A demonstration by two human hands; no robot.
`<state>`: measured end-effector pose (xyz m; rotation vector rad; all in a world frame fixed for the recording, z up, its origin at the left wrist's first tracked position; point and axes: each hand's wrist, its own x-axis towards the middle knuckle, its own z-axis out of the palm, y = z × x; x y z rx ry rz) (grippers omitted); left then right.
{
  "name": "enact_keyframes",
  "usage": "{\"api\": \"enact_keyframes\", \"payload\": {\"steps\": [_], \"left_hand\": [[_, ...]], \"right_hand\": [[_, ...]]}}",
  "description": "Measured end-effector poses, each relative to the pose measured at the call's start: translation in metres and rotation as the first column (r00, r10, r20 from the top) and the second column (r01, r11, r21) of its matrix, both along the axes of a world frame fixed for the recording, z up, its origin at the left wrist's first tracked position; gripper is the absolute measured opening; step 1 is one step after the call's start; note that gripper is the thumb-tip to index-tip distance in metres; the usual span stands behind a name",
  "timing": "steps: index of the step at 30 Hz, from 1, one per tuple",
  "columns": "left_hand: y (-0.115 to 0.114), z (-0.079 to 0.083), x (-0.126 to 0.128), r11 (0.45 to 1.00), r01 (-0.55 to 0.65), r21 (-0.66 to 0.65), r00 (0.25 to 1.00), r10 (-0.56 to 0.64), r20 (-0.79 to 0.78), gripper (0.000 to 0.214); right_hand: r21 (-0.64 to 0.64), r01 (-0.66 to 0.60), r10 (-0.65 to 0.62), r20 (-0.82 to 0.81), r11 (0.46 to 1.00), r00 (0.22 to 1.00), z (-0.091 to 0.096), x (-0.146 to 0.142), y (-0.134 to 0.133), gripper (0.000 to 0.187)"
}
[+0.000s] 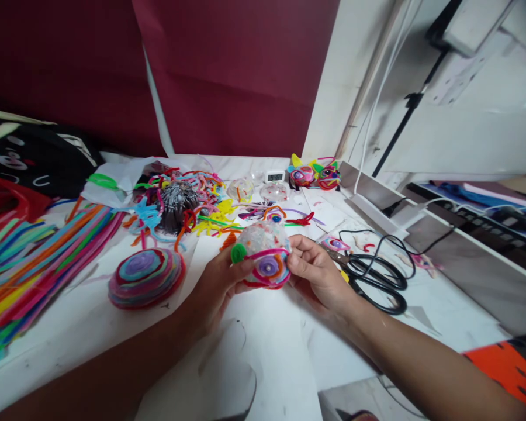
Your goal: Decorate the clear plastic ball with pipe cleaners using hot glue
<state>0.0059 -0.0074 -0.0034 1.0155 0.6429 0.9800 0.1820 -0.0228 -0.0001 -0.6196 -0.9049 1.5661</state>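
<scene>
While your left hand (226, 273) grips the clear ball (263, 238), held at the scissors' (358, 268) nine o'clock, and your right hand (316, 270) pinches its three o'clock side, you're seemingly setting its pink strip (267, 252), so the next move calls for light pressure.

Left grip (219, 282), right grip (319, 275) bare; 2 bare forearms (403, 356), tapering to wrists (349, 311).

From my end I count 1 eye-trimmed ball (265, 241), 1 coiled dome (145, 276), 2 decorated pcs (301, 175) at back, min. 2 clear domes (274, 192), 1 pr. scissors (355, 263), 1 dig. clock (274, 176), 1 blk bag (39, 153), 1 red bag (15, 202). Pipe cleaners (48, 272): dozens, can't get an exact no.
</scene>
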Motion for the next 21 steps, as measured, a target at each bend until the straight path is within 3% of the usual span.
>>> {"api": "enact_keyframes", "payload": {"steps": [21], "left_hand": [[0.0005,-0.0013,-0.0001,0.999,0.034,-0.012,0.998,-0.034,0.044,0.034]], "right_hand": [[-0.006,0.024,-0.024,-0.014,1.0,1.0,0.0039,-0.0005,-0.0024,0.03]]}}
